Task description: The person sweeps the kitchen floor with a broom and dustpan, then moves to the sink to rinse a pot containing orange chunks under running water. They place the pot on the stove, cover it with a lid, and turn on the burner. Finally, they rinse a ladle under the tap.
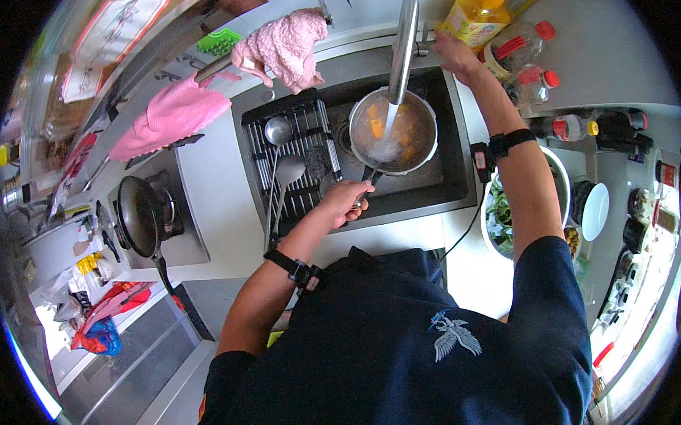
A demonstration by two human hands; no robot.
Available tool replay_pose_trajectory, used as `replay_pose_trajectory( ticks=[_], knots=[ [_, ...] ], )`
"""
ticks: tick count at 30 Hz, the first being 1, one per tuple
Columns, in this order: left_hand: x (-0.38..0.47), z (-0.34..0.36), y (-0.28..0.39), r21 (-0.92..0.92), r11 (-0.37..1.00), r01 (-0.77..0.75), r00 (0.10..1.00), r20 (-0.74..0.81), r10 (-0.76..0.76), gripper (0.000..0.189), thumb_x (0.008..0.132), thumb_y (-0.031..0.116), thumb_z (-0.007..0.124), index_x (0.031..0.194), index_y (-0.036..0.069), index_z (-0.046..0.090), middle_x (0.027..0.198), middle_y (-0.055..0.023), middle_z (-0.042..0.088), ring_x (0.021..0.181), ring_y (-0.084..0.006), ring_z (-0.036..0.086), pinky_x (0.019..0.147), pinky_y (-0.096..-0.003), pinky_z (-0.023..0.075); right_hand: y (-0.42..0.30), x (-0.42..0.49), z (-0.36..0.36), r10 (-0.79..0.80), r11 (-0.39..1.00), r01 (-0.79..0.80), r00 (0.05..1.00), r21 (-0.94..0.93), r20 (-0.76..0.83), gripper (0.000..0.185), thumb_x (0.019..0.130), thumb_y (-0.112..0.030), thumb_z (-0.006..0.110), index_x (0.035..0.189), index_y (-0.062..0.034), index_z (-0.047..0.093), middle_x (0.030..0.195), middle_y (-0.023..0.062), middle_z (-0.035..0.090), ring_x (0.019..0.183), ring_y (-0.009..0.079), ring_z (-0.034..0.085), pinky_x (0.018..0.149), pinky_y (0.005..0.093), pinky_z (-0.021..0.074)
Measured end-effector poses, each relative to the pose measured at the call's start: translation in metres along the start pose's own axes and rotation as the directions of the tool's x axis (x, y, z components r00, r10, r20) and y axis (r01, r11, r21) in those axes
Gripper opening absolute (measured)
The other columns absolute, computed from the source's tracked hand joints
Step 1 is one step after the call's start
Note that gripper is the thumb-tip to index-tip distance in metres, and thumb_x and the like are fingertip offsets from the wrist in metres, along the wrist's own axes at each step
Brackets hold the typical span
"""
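Water runs from a metal faucet [404,44] into a metal pot [366,152], which holds liquid and orange chunks [376,126]. The pot is in the dark sink [448,190]. My left hand [348,202] is closed around the pot's handle [373,178] at the sink's near side. My right hand [456,56] reaches to the faucet's side lever [423,48]; its fingers are blurred, and whether they grip the lever cannot be told. Left of the pot, a ladle [278,131] and a metal turner [289,170] lie on a rack [252,153] over the sink.
Pink cloths [171,118] hang on a rail at the upper left. A wok [140,215] sits on the stove. Behind my right hand are an oil bottle [474,18] and plastic jars [531,79]. A white basin [562,171] of leafy greens [498,217] stands beneath my right forearm.
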State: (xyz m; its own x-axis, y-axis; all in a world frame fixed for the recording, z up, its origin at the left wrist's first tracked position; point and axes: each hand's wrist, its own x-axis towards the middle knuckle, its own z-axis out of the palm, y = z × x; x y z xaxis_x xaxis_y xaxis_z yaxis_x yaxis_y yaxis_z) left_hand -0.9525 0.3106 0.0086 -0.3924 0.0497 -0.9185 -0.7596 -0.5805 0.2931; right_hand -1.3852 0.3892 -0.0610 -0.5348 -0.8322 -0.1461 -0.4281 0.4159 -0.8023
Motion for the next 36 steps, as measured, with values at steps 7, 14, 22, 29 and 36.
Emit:
replay_pose_trajectory(
  ticks=[7, 14, 22, 29, 36],
  knots=[
    [0.001, 0.006, 0.003, 0.012, 1.000, 0.009, 1.000, -0.028, -0.008, 0.035, 0.101, 0.033, 0.054, 0.117, 0.003, 0.062, 0.066, -0.0014, 0.048, 0.053, -0.0107, 0.047, 0.039, -0.0224, 0.0276, -0.051, -0.014, 0.009, 0.276, 0.833, -0.219, 0.960, 0.508, -0.038, 0.052, 0.091, -0.016, 0.053, 0.142, -0.0081, 0.045, 0.148, 0.0149, 0.040, 0.131, 0.0290, 0.044, 0.100, 0.0432, 0.0411],
    [0.002, 0.008, 0.002, -0.008, 1.000, 0.025, 0.999, -0.025, -0.025, 0.035, 0.101, 0.034, 0.054, 0.117, 0.004, 0.061, 0.065, -0.0009, 0.047, 0.055, -0.0097, 0.047, 0.039, -0.0228, 0.0268, -0.062, -0.016, 0.001, 0.198, 0.859, -0.210, 0.977, 0.467, 0.075, 0.059, 0.094, -0.022, 0.056, 0.149, -0.0102, 0.035, 0.158, 0.0108, 0.027, 0.144, 0.0294, 0.030, 0.108, 0.0577, 0.0368],
    [-0.003, 0.009, 0.006, 0.003, 0.999, 0.039, 0.999, -0.008, -0.039, 0.037, 0.102, 0.036, 0.050, 0.121, 0.006, 0.062, 0.062, -0.0041, 0.053, 0.043, -0.0080, 0.039, 0.040, -0.0210, 0.0273, -0.071, -0.013, 0.006, 0.287, 0.828, -0.262, 0.958, 0.496, 0.027, 0.047, 0.092, -0.020, 0.057, 0.137, -0.0076, 0.054, 0.161, 0.0093, 0.023, 0.144, 0.0280, 0.030, 0.106, 0.0519, 0.0402],
    [0.000, 0.007, 0.002, -0.006, 1.000, 0.024, 1.000, -0.007, -0.024, 0.038, 0.102, 0.036, 0.051, 0.122, 0.006, 0.062, 0.061, -0.0038, 0.053, 0.043, -0.0080, 0.041, 0.038, -0.0206, 0.0273, -0.083, -0.017, 0.008, 0.194, 0.907, -0.138, 0.975, 0.398, -0.104, 0.051, 0.082, -0.011, 0.056, 0.133, -0.0053, 0.052, 0.113, 0.0133, 0.065, 0.103, 0.0229, 0.058, 0.089, 0.0338, 0.0456],
    [0.001, 0.008, -0.003, -0.038, 0.999, 0.027, 0.999, -0.027, -0.028, 0.038, 0.102, 0.037, 0.051, 0.121, 0.006, 0.061, 0.060, -0.0037, 0.052, 0.042, -0.0080, 0.039, 0.037, -0.0203, 0.0265, -0.080, -0.010, 0.009, 0.174, 0.951, -0.140, 0.979, 0.276, -0.102, 0.048, 0.082, -0.013, 0.056, 0.130, -0.0043, 0.053, 0.117, 0.0152, 0.063, 0.106, 0.0252, 0.058, 0.090, 0.0356, 0.0469]
  ],
)
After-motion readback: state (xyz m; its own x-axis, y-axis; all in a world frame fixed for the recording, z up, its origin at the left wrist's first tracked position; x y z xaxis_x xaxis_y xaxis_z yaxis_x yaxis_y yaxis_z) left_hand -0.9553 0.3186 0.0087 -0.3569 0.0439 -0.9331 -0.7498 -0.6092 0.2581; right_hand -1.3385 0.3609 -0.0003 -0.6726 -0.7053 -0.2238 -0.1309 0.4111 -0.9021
